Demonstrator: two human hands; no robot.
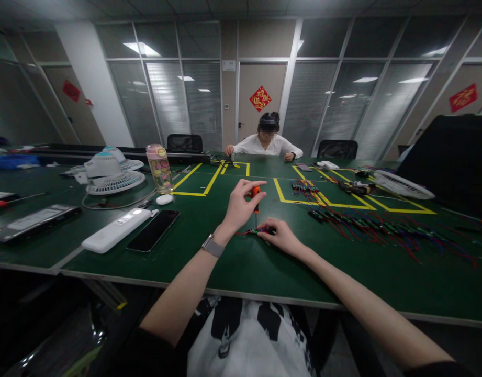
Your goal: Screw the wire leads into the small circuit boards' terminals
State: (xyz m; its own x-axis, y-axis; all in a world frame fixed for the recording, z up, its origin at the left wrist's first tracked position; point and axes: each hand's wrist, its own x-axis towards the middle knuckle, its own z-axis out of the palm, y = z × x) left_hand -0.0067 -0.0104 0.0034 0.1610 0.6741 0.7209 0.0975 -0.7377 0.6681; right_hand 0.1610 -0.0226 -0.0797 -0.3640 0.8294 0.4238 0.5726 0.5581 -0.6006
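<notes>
**Small screwdriver upright over a wired board, both hands close together**

Our left hand (238, 207) pinches the orange-handled screwdriver (256, 195) between thumb and fingertips and holds it upright, tip down. Our right hand (282, 236) lies low on the table (241, 272), its fingers curled over one end of a small wired board (255, 231) and pinning it flat. The board sits straight in front of us near the table's middle, with the screwdriver's tip at or just above it. We cannot tell whether the tip touches.

We judge the board to be light and stiff, prone to skid on the smooth green top, with thin red and dark leads that bend easily and could tear at their joints. It is best held by its edges or pressed down at one end, never by the wires. The screwdriver looks light and slim, so it is best gripped at the orange handle.

To the right, near the right hand, sprawls a heap of similar wired boards (382, 228), whose loose leads could snag a sleeve or wrist. To the left lie a dark phone (153, 229) and a white oblong device (115, 229), with a bottle (159, 168) and a desk fan (109, 175) beyond them, all well apart from the hands. Yellow tape lines (209, 180) mark the far table, where another person (266, 141) sits.
</notes>
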